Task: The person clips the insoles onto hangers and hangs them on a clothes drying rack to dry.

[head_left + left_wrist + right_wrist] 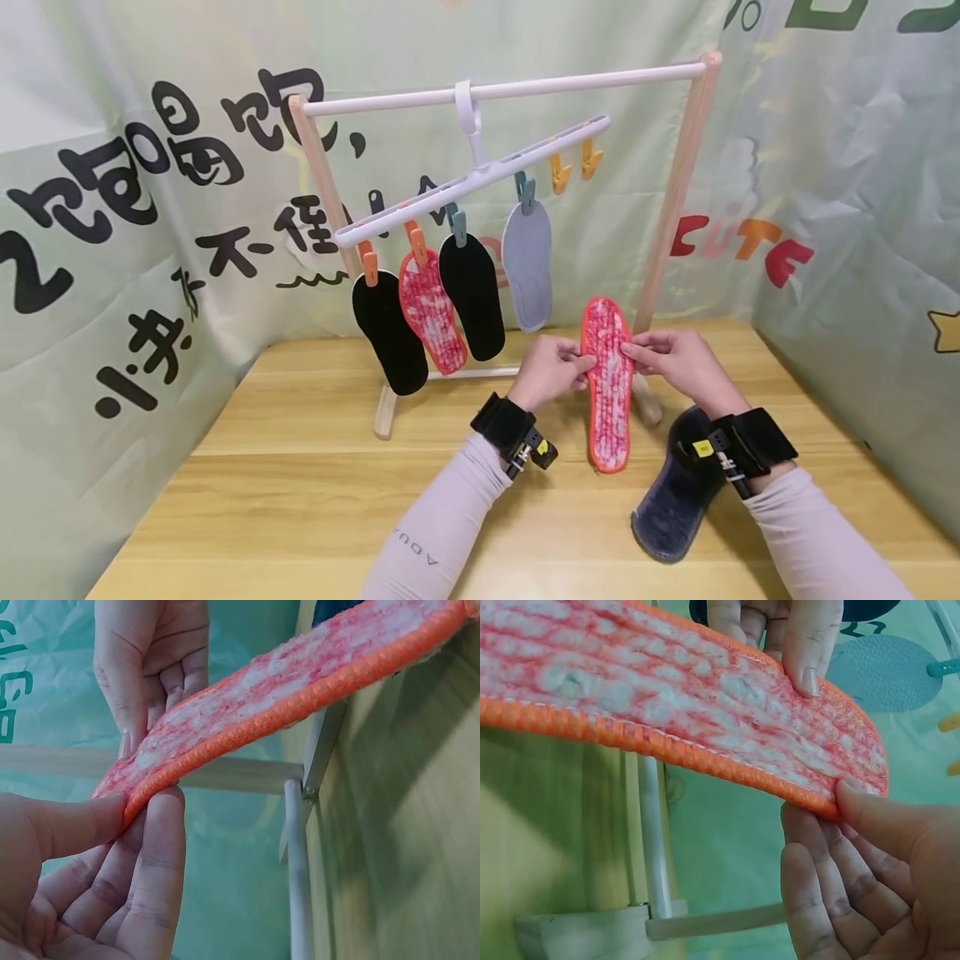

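A red-and-white fuzzy insole [609, 392] with an orange stitched edge is held upright above the table between both hands. My left hand [551, 368] pinches its left edge between thumb and fingers. On the opposite edge, a little higher, my right hand [675, 364] pinches it the same way. Both wrist views show the insole [247, 705] with a thumb on its face and fingers behind. Beyond it, a white clip hanger [480, 177] hangs tilted, carrying a black insole [390, 342], a red-and-white one [435, 312], another black one [472, 300] and a grey one [527, 267].
Two yellow clips [560, 173] hang at the hanger's right end with nothing in them. A wooden stand [678, 192] with a white top bar bears the hanger. Below my right wrist, a dark fuzzy insole [667, 517] lies on the wooden table [300, 508]. Printed cloth encloses the back and sides.
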`<state>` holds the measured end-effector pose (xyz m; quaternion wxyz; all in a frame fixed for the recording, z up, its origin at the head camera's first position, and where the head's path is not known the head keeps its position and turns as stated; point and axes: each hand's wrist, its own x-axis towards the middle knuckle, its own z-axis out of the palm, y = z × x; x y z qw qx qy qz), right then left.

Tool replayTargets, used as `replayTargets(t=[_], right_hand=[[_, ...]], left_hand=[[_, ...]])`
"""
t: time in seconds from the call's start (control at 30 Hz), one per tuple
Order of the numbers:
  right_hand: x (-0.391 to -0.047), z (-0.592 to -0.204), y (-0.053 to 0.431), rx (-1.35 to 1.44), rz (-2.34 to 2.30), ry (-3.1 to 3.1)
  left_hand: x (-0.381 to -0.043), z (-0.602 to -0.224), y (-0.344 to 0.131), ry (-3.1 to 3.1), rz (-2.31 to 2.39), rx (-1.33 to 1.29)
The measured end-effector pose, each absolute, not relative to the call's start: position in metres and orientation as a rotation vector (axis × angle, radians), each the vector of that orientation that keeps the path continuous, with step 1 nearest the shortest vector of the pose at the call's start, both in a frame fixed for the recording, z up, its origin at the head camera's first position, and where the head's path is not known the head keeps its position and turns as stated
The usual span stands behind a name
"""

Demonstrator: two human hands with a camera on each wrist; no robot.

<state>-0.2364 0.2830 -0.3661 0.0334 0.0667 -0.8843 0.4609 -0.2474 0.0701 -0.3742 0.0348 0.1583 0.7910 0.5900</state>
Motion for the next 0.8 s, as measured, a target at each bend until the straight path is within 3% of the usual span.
replayTargets(t=[0.8], right_hand=[[-0.27, -0.317, 0.243, 0.506, 1.248, -2.609]], left_hand=[[-0.267, -0.356, 0.04, 2.664, 1.782, 0.533]])
